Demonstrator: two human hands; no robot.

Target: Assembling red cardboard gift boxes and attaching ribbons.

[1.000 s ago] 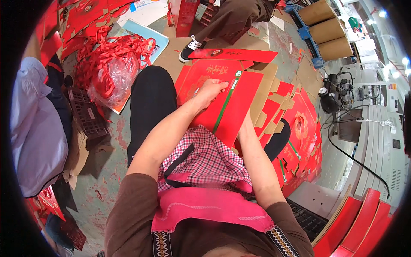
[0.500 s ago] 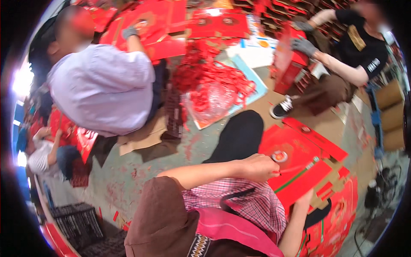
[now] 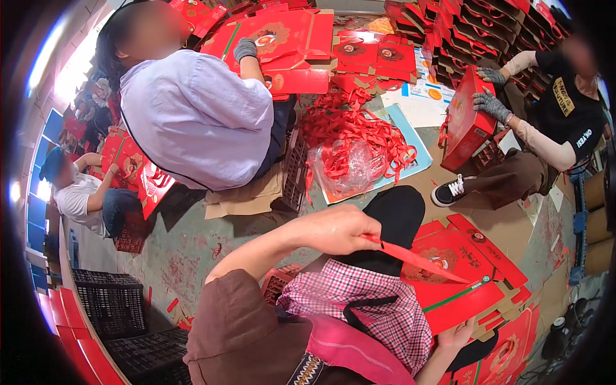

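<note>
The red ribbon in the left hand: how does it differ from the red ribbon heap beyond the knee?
The ribbon looks like one band; the heap holds many. The ribbon runs nearly straight from the left hand; the heap lies tangled, with clear plastic at its near side. Both are red.

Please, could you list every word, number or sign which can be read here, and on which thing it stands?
I do not copy printed wording; I tell only where it stands.
Red carton at the right hand: gold characters; white print by the green stripe, too small to read.
Co-worker's black T-shirt: yellowish chest block, white sleeve lettering.
Co-worker's red box: small pale print, unreadable.
</note>
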